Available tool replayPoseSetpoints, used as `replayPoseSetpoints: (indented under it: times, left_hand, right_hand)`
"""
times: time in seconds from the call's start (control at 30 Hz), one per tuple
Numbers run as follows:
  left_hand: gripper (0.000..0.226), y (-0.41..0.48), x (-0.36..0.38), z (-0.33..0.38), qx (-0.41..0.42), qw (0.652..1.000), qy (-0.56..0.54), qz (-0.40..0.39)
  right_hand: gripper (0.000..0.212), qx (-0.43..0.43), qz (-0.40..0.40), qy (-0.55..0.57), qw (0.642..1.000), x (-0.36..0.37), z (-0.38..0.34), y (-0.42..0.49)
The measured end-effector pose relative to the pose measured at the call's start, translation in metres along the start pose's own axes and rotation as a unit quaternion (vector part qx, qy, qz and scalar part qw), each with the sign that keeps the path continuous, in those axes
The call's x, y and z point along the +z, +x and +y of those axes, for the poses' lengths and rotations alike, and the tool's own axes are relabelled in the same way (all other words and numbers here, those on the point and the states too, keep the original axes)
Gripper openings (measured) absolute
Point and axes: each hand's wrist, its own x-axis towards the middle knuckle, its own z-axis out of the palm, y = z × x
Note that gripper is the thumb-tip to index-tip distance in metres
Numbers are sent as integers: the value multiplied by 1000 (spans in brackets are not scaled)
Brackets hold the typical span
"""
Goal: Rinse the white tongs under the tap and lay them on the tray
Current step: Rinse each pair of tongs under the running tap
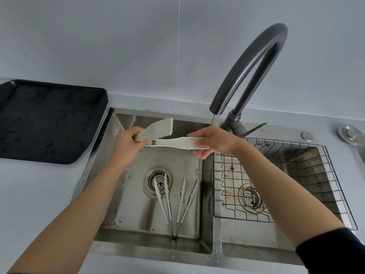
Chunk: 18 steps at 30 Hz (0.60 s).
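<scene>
A pair of white tongs (177, 142) is held level above the left basin (130, 206) of the steel sink. My right hand (213, 141) grips one end of them. My left hand (128, 143) holds a grey-white cloth (160, 127) against their other end, which looks metal. From the dark arched tap (246, 62) a thin stream of water (213, 120) falls onto my right hand. The black tray (49, 119) lies on the counter to the left of the sink, wet and with nothing on it.
Two more pairs of white-tipped tongs (164, 196) (186, 200) lie on the left basin's floor near the drain. A wire basket (296, 175) fills the right basin. The tap's lever (254, 128) sticks out to the right, with round fittings (350, 134) beyond it.
</scene>
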Motion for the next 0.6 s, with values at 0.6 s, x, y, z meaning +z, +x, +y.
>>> replayPoseSetpoints:
  times: [0.6]
  left_hand:
    - [30,8,8,-14,-43,993,90,-61]
  right_hand:
    - [32,67,-37,47,996,2,-4,-1]
